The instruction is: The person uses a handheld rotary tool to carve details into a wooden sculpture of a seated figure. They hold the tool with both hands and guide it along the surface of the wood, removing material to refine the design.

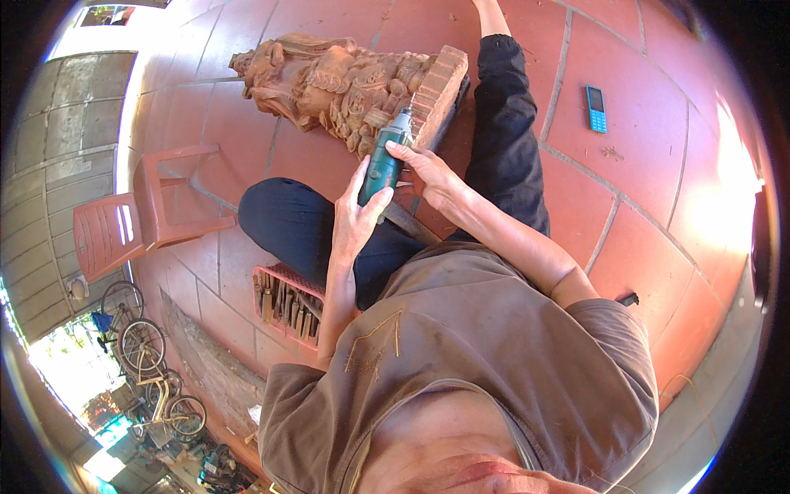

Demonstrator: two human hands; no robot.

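Observation:
A green die grinder (382,173) with a grey nose is held in front of me, its tip pointing away toward the carving. My left hand (355,212) is closed round its rear body, the thumb lying across it. Nearer the grey nose, my right hand (424,171) grips it from the right, thumb on top. The carved wooden statue (346,82) lies on its side on the floor, its blocky base (440,95) to the right. The grinder's tip overlaps the statue near this base; whether they touch I cannot tell.
A pink basket (265,317) of chisels sits left of my folded leg. A reddish plastic chair (148,206) stands farther left, with bicycles (144,346) at lower left. A blue keypad phone (596,109) lies on the tiled floor (592,181) at right. My right leg (506,132) stretches beside the base.

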